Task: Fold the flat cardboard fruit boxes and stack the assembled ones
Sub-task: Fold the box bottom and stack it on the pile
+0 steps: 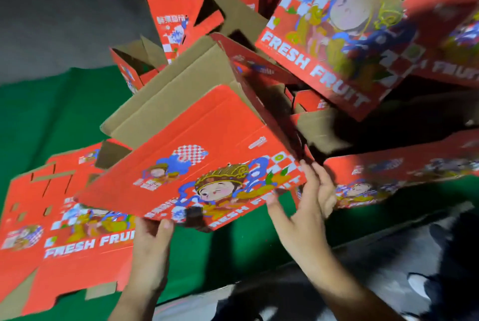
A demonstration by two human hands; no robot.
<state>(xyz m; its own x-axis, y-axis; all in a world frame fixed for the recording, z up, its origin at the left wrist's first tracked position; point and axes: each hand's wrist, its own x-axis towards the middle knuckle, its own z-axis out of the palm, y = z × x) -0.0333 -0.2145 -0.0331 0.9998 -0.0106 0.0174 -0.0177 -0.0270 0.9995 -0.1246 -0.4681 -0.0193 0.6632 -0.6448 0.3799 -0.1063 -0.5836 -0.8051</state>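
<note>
Two hands are set at the near edge of the lifted box: left hand pinching it, right hand open-fingered against its corner, the box's length running between them, up and away toward the pile.

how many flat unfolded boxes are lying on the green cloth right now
1 clearly: the flat box at lower left, beside the left hand. Another red box at right may be flat; blur hides it.

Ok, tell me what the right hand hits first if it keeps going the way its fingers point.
The right hand already touches the held red box at its right edge. Pushed further up and away, it would probably meet the pile of assembled boxes behind; depth is unclear.
</note>
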